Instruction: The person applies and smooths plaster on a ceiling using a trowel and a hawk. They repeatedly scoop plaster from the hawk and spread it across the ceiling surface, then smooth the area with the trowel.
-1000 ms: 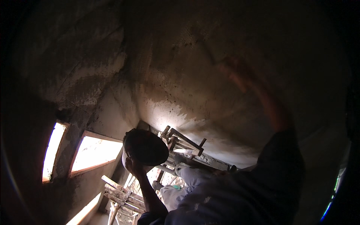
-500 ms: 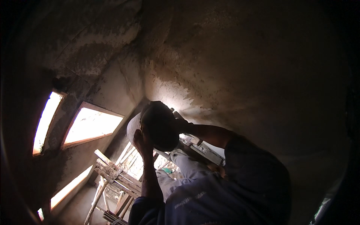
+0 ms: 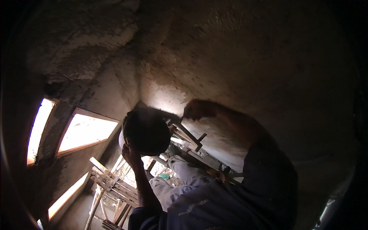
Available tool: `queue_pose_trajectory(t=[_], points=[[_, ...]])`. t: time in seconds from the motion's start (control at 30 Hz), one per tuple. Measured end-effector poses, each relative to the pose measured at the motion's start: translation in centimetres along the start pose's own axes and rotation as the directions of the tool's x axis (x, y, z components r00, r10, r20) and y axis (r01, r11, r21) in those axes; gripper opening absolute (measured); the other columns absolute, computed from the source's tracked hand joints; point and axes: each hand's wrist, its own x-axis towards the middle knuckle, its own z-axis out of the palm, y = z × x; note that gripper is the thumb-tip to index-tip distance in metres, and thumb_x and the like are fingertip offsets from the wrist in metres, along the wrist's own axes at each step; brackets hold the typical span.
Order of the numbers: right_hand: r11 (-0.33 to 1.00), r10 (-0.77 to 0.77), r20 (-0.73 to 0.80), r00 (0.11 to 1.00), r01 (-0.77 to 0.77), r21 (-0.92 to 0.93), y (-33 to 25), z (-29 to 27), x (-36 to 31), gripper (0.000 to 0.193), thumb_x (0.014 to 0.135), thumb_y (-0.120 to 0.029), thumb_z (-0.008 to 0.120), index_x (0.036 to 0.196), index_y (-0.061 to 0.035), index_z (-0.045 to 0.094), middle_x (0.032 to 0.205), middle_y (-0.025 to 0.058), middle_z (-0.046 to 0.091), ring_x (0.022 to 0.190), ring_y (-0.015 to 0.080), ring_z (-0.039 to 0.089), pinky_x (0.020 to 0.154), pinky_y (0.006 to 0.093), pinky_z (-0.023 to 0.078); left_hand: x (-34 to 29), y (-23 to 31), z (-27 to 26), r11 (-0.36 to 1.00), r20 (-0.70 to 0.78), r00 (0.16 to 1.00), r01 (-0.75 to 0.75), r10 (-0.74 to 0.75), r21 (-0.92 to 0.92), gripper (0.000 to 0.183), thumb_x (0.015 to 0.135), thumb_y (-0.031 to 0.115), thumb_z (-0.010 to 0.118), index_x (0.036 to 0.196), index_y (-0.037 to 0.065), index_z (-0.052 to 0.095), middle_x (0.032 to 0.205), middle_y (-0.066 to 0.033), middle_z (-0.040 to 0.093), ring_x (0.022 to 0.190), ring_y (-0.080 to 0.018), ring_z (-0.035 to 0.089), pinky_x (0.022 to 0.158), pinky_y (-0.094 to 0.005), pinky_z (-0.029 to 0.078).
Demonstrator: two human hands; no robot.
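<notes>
A dark round basin (image 3: 147, 132) is held up in front of me, its pale outer side showing along the left. My left hand (image 3: 131, 155) grips its lower left edge, the fingers partly lost in shadow. To the right of the basin, my right hand (image 3: 197, 110) is raised near the wall with its fingers curled closed. A dark, narrow shape lies between that hand and the basin's upper edge; shadow hides what it is. The basin's contents are too dark to make out.
A patchy plastered wall (image 3: 245, 69) rises close on my right and meets another at a corner. Bright window openings (image 3: 86, 132) pierce the left wall. Below stand wooden scaffold poles and planks (image 3: 115, 188). More timber (image 3: 188, 134) lies beyond the basin, near my legs (image 3: 188, 172).
My right hand has come off the basin's right side and moved up and right toward the wall. The basin has shifted slightly left in view, still in my left hand.
</notes>
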Motion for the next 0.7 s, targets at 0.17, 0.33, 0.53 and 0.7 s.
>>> queue_pose_trajectory(t=[0.17, 0.33, 0.53, 0.7], points=[[0.998, -0.008, -0.640, 0.768, 0.048, 0.046, 2.0, -13.8, 2.3, 0.033, 0.085, -0.035, 0.055, 0.091, -0.0033, 0.062, 0.071, 0.0039, 0.061, 0.056, 0.0130, 0.054, 0.052, 0.0300, 0.046, 0.6, -1.0, -0.8, 0.986, -0.066, 0.996, -0.053, 0.064, 0.158, 0.040, 0.085, 0.035, 0.058, 0.086, -0.005, 0.062, 0.072, -0.0081, 0.062, 0.062, -0.0134, 0.054, 0.053, -0.0299, 0.043], [0.959, -0.126, -0.674, 0.728, 0.262, 0.104, 1.3, -10.2, -2.3, 0.031, 0.086, -0.037, 0.054, 0.089, -0.0059, 0.061, 0.073, 0.0047, 0.060, 0.059, 0.0107, 0.054, 0.054, 0.0279, 0.046, 0.6, -3.7, -2.4, 0.973, -0.123, 0.992, 0.067, -0.040, 0.219, 0.036, 0.087, 0.031, 0.057, 0.080, -0.004, 0.060, 0.069, -0.0072, 0.058, 0.060, -0.0127, 0.049, 0.051, -0.0294, 0.039], [0.700, -0.430, -0.152, 0.890, 0.222, -0.679, 7.5, 8.3, 7.0, 0.029, 0.080, -0.023, 0.052, 0.105, -0.0081, 0.059, 0.089, 0.0166, 0.062, 0.087, 0.0330, 0.062, 0.074, 0.0434, 0.050, 0.6, -3.9, 0.2, 0.913, -0.091, 0.991, -0.050, 0.094, 0.404, 0.034, 0.091, 0.026, 0.052, 0.073, -0.003, 0.054, 0.066, -0.0070, 0.054, 0.064, -0.0133, 0.047, 0.060, -0.0308, 0.039], [0.826, -0.253, -0.312, 0.916, 0.036, -0.563, 10.6, 16.5, 16.4, 0.031, 0.084, -0.031, 0.054, 0.103, -0.0081, 0.060, 0.091, 0.0144, 0.063, 0.084, 0.0298, 0.063, 0.072, 0.0433, 0.049, -0.8, 0.3, 2.6, 0.905, 0.024, 0.996, -0.088, 0.086, 0.417, 0.057, 0.088, 0.043, 0.053, 0.060, -0.006, 0.039, 0.052, -0.0143, 0.038, 0.053, -0.0225, 0.035, 0.052, -0.0396, 0.031]])
